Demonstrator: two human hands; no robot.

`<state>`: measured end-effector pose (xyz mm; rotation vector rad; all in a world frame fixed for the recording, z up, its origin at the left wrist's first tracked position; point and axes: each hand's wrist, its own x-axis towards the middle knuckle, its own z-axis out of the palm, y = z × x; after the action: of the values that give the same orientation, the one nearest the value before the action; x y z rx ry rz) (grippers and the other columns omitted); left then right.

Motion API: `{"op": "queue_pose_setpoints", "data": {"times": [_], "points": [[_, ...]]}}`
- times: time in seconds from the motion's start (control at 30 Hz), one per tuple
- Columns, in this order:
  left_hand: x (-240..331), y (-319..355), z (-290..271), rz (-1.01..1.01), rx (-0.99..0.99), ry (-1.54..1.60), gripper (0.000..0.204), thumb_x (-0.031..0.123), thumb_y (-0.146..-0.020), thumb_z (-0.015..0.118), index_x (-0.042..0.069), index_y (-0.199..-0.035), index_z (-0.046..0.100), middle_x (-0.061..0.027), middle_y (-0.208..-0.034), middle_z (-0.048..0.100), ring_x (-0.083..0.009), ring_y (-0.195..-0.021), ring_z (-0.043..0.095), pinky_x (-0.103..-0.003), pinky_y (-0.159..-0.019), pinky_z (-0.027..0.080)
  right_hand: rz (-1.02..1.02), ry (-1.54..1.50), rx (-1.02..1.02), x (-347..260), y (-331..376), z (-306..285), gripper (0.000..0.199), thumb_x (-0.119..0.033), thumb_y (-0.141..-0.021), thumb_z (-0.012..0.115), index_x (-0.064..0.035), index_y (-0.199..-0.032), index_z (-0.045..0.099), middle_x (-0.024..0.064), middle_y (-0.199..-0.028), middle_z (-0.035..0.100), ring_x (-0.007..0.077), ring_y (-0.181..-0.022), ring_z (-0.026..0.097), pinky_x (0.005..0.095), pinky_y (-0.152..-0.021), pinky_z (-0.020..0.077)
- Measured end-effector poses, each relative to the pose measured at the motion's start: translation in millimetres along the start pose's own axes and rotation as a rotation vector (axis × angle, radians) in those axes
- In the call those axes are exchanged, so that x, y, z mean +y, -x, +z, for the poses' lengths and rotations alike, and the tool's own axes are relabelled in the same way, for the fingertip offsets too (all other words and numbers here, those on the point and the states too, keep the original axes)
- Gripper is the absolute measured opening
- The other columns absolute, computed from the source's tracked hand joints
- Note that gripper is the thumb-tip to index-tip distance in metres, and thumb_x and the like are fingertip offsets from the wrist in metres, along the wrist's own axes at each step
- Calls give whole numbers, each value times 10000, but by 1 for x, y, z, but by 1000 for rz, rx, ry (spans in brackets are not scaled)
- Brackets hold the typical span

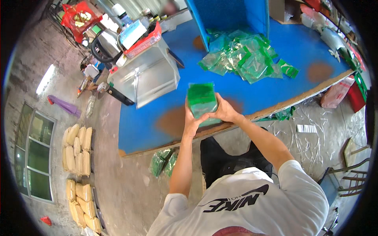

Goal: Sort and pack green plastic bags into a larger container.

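Between my two hands I hold a thick stack of green and clear plastic bags at the near edge of the blue table. My left hand presses along the stack's left side. Wrapped against its right side and near corner is my right hand, and the two thumbs come close together at the near face. Farther back on the table lies a loose, spread-out pile of similar green and clear bags, in front of an open blue box.
To the left stands a clear-sided box with a red tray and packages on top, beside a metal kettle. Green bundles lie on the floor under the near edge. Stacked tan sacks stand by the left wall; a chair is at right.
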<state>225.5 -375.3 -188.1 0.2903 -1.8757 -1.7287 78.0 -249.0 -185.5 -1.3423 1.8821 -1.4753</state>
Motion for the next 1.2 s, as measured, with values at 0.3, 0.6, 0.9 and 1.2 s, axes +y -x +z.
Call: {"op": "queue_pose_setpoints", "data": {"times": [0.3,0.6,0.9,1.2], "points": [[-14,14,39,-52,197,787,853,-24,-790,734,81,-1502,278,-77,-1423,479,-269,-1280,499,-403,-1103,383,137,-629,181,-38,13,14,891,-331,-772,859,21,-1432,374,171,-1358,513,243,-1297,465,395,-1090,396],[1,16,14,86,-167,-111,1273,-63,-729,775,122,-1564,-169,-158,-1475,419,-276,-1340,464,-444,-1118,385,15,-125,-1,0,13,-37,1056,-393,-598,955,17,-1406,413,174,-1301,557,257,-1229,522,387,-1051,419],[-7,4,9,120,-184,-73,1278,-39,-747,798,97,-1560,-179,-154,-1496,381,-268,-1349,447,-415,-1112,391,66,-198,-12,0,4,-42,891,-363,-629,940,76,-1273,509,180,-1200,620,254,-1131,585,372,-979,464],[-9,5,8,76,-116,-142,1295,-13,-706,848,51,-1556,-127,-158,-1464,388,-261,-1323,460,-381,-1078,428,70,-417,-26,13,4,-32,796,-296,-694,920,28,-1303,524,121,-1206,633,199,-1130,577,356,-1001,454]]}}
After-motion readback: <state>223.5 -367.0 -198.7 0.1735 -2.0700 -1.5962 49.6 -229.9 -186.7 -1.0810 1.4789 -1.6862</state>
